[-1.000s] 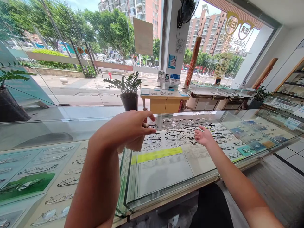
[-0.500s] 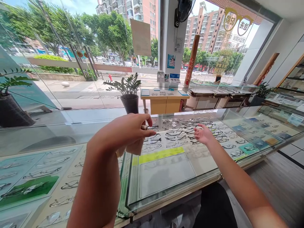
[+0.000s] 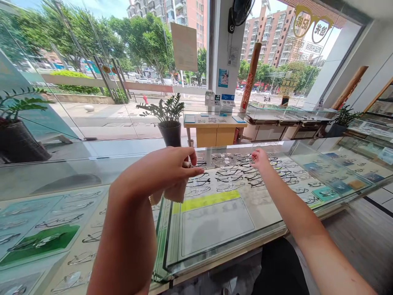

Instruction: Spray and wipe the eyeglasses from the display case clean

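My left hand (image 3: 167,172) is raised over the glass display counter (image 3: 215,223), with thumb and fingers pinched together. A pale beige cloth (image 3: 175,191) hangs from under its palm, and a small pale thing I cannot make out sits at the fingertips. My right hand (image 3: 260,159) reaches far across the counter top, fingers loosely apart and holding nothing, near the case's back edge. Below the glass lie rows of spectacle frames (image 3: 229,174). A yellow strip (image 3: 208,200) and a pale mat lie nearer me.
A second case (image 3: 39,233) of frames lies at the left, another (image 3: 334,172) at the right. A potted plant (image 3: 168,123) and a yellow-fronted table (image 3: 215,133) stand beyond the counter, before shop windows. Dark wood floor shows at the right.
My right hand has moved farther away across the glass, toward the back edge of the case. My left hand has stayed pinched in about the same place.
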The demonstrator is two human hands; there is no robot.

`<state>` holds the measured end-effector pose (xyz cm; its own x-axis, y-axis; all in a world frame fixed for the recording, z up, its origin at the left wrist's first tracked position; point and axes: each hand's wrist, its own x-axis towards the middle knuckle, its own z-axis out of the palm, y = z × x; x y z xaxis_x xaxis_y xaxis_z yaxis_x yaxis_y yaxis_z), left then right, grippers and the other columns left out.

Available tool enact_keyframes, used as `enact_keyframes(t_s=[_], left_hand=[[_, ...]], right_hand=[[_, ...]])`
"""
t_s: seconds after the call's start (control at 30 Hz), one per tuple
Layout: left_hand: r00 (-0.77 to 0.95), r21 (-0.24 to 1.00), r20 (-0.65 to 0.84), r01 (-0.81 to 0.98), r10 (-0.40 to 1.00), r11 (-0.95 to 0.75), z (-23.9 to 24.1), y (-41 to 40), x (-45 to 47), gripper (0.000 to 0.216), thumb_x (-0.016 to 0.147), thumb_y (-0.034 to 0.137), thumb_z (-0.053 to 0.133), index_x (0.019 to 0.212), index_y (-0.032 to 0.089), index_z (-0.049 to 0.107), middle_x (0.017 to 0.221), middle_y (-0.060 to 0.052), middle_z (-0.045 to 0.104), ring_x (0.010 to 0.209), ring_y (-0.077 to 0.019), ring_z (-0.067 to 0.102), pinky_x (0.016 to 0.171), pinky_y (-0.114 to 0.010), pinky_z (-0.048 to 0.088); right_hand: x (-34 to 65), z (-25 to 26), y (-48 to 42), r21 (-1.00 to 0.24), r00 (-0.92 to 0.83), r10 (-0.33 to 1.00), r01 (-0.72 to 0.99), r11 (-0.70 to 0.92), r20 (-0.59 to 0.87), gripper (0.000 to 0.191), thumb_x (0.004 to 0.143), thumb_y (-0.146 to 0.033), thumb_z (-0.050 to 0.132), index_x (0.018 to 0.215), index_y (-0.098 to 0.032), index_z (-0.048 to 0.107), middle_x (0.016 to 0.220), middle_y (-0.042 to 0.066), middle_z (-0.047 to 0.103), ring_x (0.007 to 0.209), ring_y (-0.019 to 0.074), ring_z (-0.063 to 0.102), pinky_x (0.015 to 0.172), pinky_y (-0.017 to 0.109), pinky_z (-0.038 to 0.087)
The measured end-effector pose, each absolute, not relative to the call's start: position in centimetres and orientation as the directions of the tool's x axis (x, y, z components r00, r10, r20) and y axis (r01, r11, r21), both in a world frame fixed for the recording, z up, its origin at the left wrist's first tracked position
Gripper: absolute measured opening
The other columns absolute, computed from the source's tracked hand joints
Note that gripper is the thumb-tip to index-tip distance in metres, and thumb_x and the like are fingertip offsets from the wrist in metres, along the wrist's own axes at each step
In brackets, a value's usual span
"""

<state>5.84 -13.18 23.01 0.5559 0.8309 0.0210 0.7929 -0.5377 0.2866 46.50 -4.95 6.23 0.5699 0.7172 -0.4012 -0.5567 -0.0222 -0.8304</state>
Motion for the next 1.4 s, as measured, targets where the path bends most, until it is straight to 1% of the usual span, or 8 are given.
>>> enact_keyframes(t_s=[0.47,0.63,0.73,0.8,0.93,1.1,1.23,1.4], left_hand=[[0.547,0.280,0.040,0.797,0.836,-0.535,23.3,-13.6,6.2,0.041,0.086,0.066,0.063,0.095,0.026,0.070,0.088,-0.005,0.076,0.075,-0.0249,0.067,0.063,-0.034,0.039],[0.557,0.233,0.042,0.802,0.829,-0.550,23.0,-13.5,6.9,0.041,0.091,0.066,0.059,0.098,0.026,0.069,0.093,-0.006,0.078,0.080,-0.0266,0.068,0.064,-0.035,0.038],[0.563,0.228,0.138,0.783,0.815,-0.579,23.2,-13.5,7.5,0.041,0.095,0.063,0.056,0.096,0.025,0.069,0.096,-0.007,0.079,0.083,-0.0265,0.069,0.067,-0.035,0.039],[0.556,0.242,0.213,0.767,0.803,-0.595,23.3,-13.5,7.8,0.041,0.097,0.062,0.055,0.094,0.023,0.069,0.094,-0.007,0.078,0.082,-0.0258,0.069,0.068,-0.034,0.038],[0.515,0.314,0.280,0.748,0.810,-0.584,23.3,-13.2,8.2,0.042,0.097,0.061,0.058,0.090,0.022,0.069,0.086,-0.006,0.076,0.078,-0.0236,0.067,0.066,-0.033,0.037],[0.561,0.448,0.211,0.672,0.800,-0.589,22.6,-12.3,8.6,0.045,0.090,0.065,0.068,0.088,0.021,0.068,0.076,-0.002,0.070,0.070,-0.0194,0.061,0.061,-0.029,0.033],[0.608,0.504,0.181,0.618,0.773,-0.604,21.9,-11.8,9.0,0.039,0.088,0.059,0.075,0.097,0.022,0.070,0.077,0.001,0.066,0.071,-0.0174,0.057,0.061,-0.028,0.034],[0.712,0.500,0.093,0.571,0.696,-0.651,20.7,-11.5,10.6,0.022,0.092,0.039,0.070,0.106,0.022,0.070,0.089,-0.001,0.069,0.080,-0.0183,0.060,0.067,-0.028,0.038]], right_hand=[[45.9,6.4,-4.0,-0.864,0.602,0.720,-0.503,0.006,-0.345,0.042,0.103,-0.040,0.070,0.139,-0.019,0.065,0.140,0.012,0.067,0.119,0.0273,0.071,0.099,0.050,0.062],[44.7,9.4,-5.6,-0.879,0.558,0.808,-0.464,0.112,-0.191,0.034,0.104,-0.039,0.069,0.130,-0.018,0.068,0.128,0.010,0.071,0.105,0.0225,0.073,0.090,0.042,0.064],[43.2,12.2,-6.9,-0.878,0.482,0.874,-0.443,0.184,-0.060,0.011,0.101,-0.025,0.067,0.093,-0.018,0.071,0.075,0.000,0.067,0.067,0.0129,0.062,0.072,0.028,0.061],[41.8,14.2,-7.8,-0.871,0.411,0.910,-0.427,0.244,0.054,0.013,0.095,-0.020,0.069,0.082,-0.020,0.070,0.059,-0.003,0.058,0.060,0.0126,0.056,0.073,0.027,0.060],[38.0,18.0,-9.5,-0.859,0.244,0.933,-0.379,0.344,0.266,0.008,0.086,-0.023,0.073,0.079,-0.020,0.073,0.055,-0.003,0.059,0.058,0.0131,0.054,0.078,0.028,0.060],[33.8,20.4,-11.3,-0.843,-0.010,0.888,-0.321,0.432,0.459,0.015,0.087,-0.034,0.072,0.080,-0.021,0.076,0.053,-0.004,0.058,0.055,0.0127,0.053,0.088,0.032,0.058],[32.7,20.5,-11.9,-0.822,-0.075,0.858,-0.337,0.458,0.509,0.019,0.088,-0.037,0.071,0.079,-0.022,0.076,0.053,-0.004,0.059,0.054,0.0131,0.052,0.089,0.033,0.056],[33.6,20.3,-11.7,-0.822,-0.075,0.861,-0.349,0.451,0.504,0.018,0.087,-0.037,0.071,0.078,-0.021,0.075,0.053,-0.004,0.059,0.054,0.0124,0.052,0.085,0.031,0.054]])
